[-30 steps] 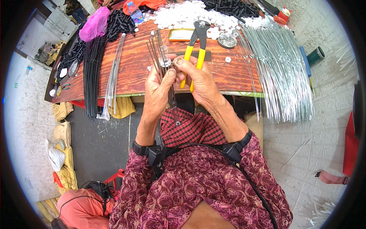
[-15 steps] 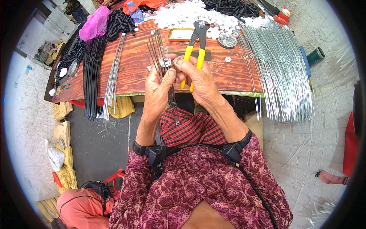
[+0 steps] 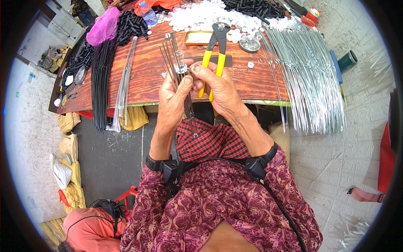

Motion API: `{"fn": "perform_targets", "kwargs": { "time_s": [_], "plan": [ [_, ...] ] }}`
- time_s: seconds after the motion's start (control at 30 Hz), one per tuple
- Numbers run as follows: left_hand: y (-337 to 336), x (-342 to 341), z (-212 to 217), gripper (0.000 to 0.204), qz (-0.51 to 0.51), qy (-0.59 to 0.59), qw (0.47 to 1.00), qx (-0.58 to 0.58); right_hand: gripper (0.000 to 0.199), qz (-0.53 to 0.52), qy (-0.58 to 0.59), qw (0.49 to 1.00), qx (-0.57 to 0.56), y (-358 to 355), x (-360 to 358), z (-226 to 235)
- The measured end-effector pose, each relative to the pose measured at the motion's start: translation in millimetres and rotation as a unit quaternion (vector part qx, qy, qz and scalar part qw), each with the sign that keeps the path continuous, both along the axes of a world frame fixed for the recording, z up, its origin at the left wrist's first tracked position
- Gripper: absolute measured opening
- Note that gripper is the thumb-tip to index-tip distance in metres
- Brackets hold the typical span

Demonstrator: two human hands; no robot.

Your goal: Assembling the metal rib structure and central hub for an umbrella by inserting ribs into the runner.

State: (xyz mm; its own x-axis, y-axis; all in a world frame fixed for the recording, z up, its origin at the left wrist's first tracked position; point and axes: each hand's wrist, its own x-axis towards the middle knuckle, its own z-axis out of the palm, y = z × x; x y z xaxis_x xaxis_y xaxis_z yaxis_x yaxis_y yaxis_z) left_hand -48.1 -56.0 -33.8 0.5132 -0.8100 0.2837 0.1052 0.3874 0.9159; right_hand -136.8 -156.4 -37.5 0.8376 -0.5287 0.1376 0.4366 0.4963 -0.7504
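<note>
Head view: a bundle of thin dark rods stands inside the left hand, above the near edge of the table, its long axis running away from the person. The far end leans left, and the lower end slants right, down over a checked cloth on the lap. The left hand is the nearer, clamped around the bundle with its thumb along the front; the right hand is just beside it, on the right, its thumb pointing at the rods. The two hands come together at the fingertips, though whether the right thumb and finger pinch a small part cannot be told.

The rods look slender and nearly straight, spread into a loose fan at the top and gathered below; a clear round hub sits against them at thumb height.

Yellow-handled pliers are held in the right hand, black head pointing away, handles splayed. Farther out on the table lie black rods to the left, white discs at the back and silvery rods to the right.
</note>
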Motion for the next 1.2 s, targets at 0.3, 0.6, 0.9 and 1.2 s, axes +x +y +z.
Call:
{"fn": "perform_targets", "kwargs": {
  "time_s": [0.3, 0.6, 0.9, 1.2],
  "plan": [
    [0, 0, -1, 0.038, 0.008, 0.003, 1.0, 0.005, 0.038, -0.003, 0.008, 1.0, -0.009, 0, 1, 0],
    [1, 0, 1, 0.039, 0.016, -0.012, 1.0, 0.011, 0.036, -0.014, 0.026, 0.999, -0.023, 1, 2, 3],
    [3, 6, -5, 0.042, 0.021, -0.054, 0.998, 0.025, 0.027, -0.16, 0.099, 0.957, -0.222, 8, -3, 22],
    [4, 19, -12, 0.048, -0.063, -0.022, 0.997, -0.043, 0.031, 0.027, 0.199, 0.954, -0.222, -22, -53, 26]
  ]
}}
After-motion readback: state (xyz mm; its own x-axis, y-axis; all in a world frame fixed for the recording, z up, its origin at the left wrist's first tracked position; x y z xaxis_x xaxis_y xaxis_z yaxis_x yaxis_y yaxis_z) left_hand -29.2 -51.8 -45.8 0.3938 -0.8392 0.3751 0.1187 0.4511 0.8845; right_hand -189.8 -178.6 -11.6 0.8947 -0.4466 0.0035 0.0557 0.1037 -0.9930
